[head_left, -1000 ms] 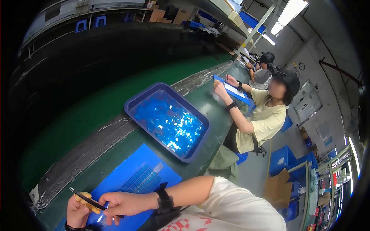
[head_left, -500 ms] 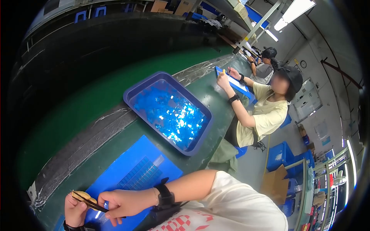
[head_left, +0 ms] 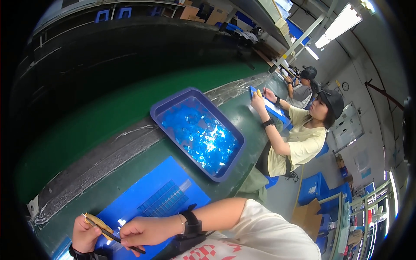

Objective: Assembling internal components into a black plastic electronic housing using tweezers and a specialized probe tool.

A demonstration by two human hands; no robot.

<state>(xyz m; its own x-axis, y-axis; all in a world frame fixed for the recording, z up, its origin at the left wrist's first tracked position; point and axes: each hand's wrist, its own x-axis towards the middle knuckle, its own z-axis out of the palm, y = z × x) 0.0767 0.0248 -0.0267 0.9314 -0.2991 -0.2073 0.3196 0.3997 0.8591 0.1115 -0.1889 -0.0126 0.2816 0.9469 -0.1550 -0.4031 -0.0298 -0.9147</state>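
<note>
In my left hand (head_left: 84,236), at the lower left, fingers and thumb pinch a small tan-yellow, elongated piece (head_left: 97,220) whose exact kind I cannot make out. My right hand (head_left: 149,229) is closed on black tweezers (head_left: 138,250), which lie slantwise across the yellow piece, tips toward my left fingers. Anything tiny at the tips is too small to tell. Below both hands lies a blue board (head_left: 130,195). On it rests a clear sheet with rows of small blue rectangles (head_left: 162,199), just beyond my right wrist.
Beyond the board stands a dark blue tray (head_left: 234,160) with many shiny blue chips (head_left: 190,125). A dark raised strip (head_left: 108,149) crosses the green bench. To the right, a co-worker (head_left: 299,143) holds a yellow piece and a thin tool over another blue board; a second person sits farther back.
The whole view has shifted slightly, so tray and board appear farther right and lower. The tweezers' two arms, apart before, now look pressed together. My left hand still grips the yellow piece.
</note>
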